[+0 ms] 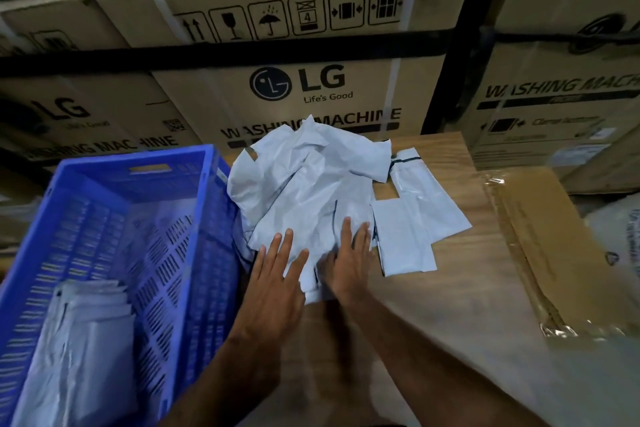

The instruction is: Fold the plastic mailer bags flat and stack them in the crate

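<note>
A loose heap of pale grey plastic mailer bags [311, 177] lies on the wooden table [460, 274], crumpled at the back and flatter toward me. Both hands press on the nearest bag [313, 236] of the heap. My left hand [277, 274] lies flat with straight fingers on its left part. My right hand [349, 253] lies flat on its right part, fingers straight. To the left stands a blue slatted plastic crate [114, 184]. A stack of folded mailer bags [90, 329] lies in its near left corner.
Two flatter mailer bags [408, 229] lie right of my hands. A flattened cardboard sheet with tape [550, 253] sits at the table's right edge. Large cardboard washing machine boxes [311, 80] on a dark rack wall off the back.
</note>
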A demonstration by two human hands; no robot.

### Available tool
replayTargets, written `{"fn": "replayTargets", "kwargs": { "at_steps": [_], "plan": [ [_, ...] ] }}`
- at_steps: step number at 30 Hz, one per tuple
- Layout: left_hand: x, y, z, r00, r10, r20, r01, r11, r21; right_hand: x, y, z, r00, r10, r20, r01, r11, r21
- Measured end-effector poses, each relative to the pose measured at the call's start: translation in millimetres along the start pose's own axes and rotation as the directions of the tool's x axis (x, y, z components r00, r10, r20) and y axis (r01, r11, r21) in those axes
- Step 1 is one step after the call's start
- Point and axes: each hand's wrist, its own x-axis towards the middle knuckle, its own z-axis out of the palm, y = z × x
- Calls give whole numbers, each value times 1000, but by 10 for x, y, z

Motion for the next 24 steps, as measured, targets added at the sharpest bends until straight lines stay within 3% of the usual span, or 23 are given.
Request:
{"fn": "replayTargets", "kwargs": {
  "at_steps": [7, 9, 13, 16, 18, 20, 22, 24],
  "plan": [
    [-14, 127, -76, 999, -13, 45, 13, 1000, -5, -42, 89, -80, 997, -23, -73, 31, 994, 107],
    [23, 166, -121, 998, -39, 38, 40, 999, -14, -142, 263, -116, 987, -96, -132, 116, 982, 152],
    [-24, 299, -192, 995, -63, 77, 69, 994, -86, -480, 584, -353, 973, -221, -73, 232, 927, 294],
    [-129, 378, -221, 996, -79, 46, 84, 989, -121, -746, 718, -608, 924, -374, -79, 380, 878, 291],
    [-244, 414, -240, 994, -105, 11, 106, 983, -147, -937, 809, -737, 809, -588, 6, 573, 791, 217],
    [-404, 430, -196, 993, -118, 12, 118, 977, -178, -1066, 959, -746, 636, -750, 180, 736, 660, 149],
    [-605, 443, -47, 992, -112, 63, 122, 975, -184, -1127, 1119, -651, 473, -809, 349, 852, 520, 51],
    [-836, 454, 208, 981, -99, 166, 128, 976, -173, -1156, 1250, -529, 371, -802, 469, 918, 392, -55]
  ]
}}
